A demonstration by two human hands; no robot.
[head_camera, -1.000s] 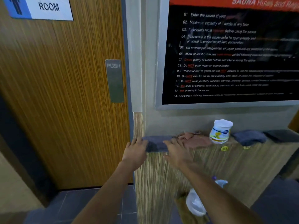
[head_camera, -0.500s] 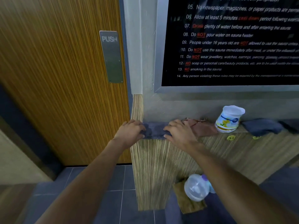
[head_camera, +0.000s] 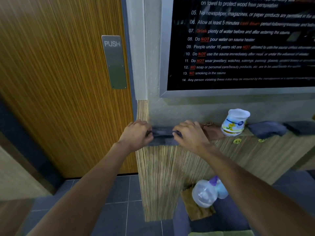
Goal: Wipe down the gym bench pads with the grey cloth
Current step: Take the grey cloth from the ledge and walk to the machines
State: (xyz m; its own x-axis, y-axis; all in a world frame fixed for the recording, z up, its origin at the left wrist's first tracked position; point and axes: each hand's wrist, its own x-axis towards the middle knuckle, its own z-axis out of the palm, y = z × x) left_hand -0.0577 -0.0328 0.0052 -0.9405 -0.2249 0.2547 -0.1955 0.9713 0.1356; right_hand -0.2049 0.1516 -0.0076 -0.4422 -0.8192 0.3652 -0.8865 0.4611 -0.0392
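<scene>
A grey cloth (head_camera: pixel 162 136) lies on the left end of a narrow wooden ledge (head_camera: pixel 272 138) under a sauna rules board. My left hand (head_camera: pixel 136 135) grips the cloth's left end at the ledge corner. My right hand (head_camera: pixel 189 135) pinches its right end, fingers curled over the fabric. The cloth is bunched between the two hands. No gym bench is in view.
A wooden door with a PUSH plate (head_camera: pixel 114 62) stands on the left. On the ledge sit a brown cloth (head_camera: pixel 211 132), a white tub (head_camera: pixel 236 122) and another dark grey cloth (head_camera: pixel 267 129). A spray bottle (head_camera: pixel 207 191) rests on the floor below.
My view dropped lower and closer to the ledge. Both hands closed their fingers onto the grey cloth's ends and gathered it.
</scene>
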